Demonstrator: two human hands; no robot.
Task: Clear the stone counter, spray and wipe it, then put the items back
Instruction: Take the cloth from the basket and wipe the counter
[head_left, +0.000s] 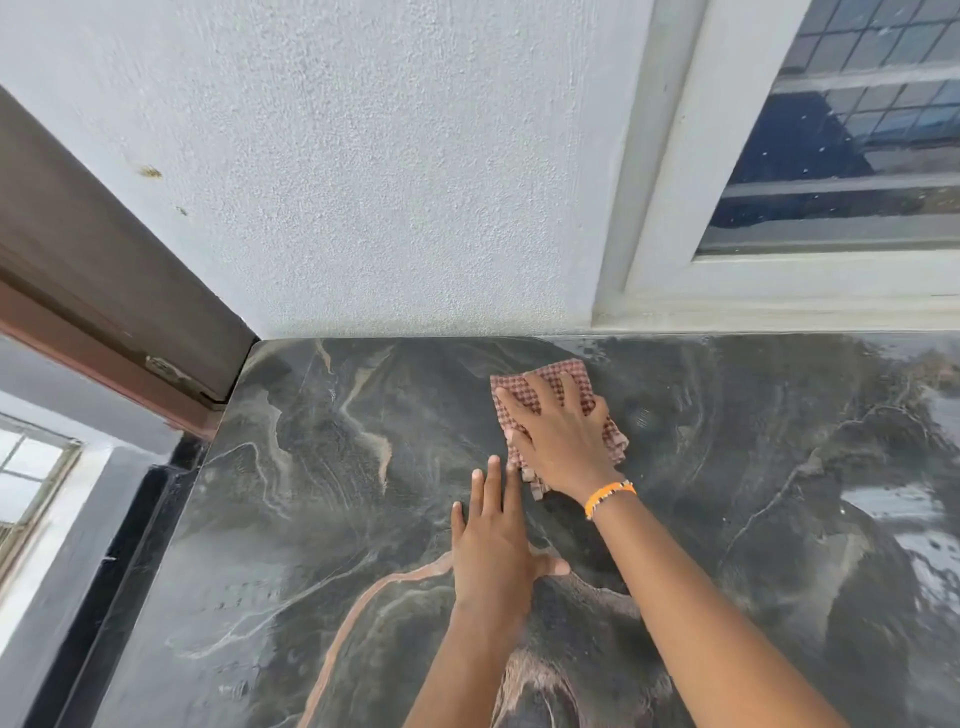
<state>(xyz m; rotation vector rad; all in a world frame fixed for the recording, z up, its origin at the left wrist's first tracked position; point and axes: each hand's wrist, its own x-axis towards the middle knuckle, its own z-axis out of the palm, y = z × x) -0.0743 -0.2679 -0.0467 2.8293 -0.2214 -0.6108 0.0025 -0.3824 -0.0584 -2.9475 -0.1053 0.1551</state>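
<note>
The dark stone counter (322, 519) with pale veins fills the lower part of the head view and carries no items. A red-and-white checked cloth (571, 376) lies on it near the back wall. My right hand (558, 434), with an orange bead bracelet at the wrist, presses flat on the cloth with fingers spread. My left hand (493, 545) rests flat on the bare stone just in front of the cloth, fingers straight, holding nothing.
A white rough wall (389, 182) runs along the counter's back edge. A window (831, 156) with a white frame sits at the back right. A brown door frame (104, 291) meets the counter's left corner. Wet shiny patches (909, 530) show on the right.
</note>
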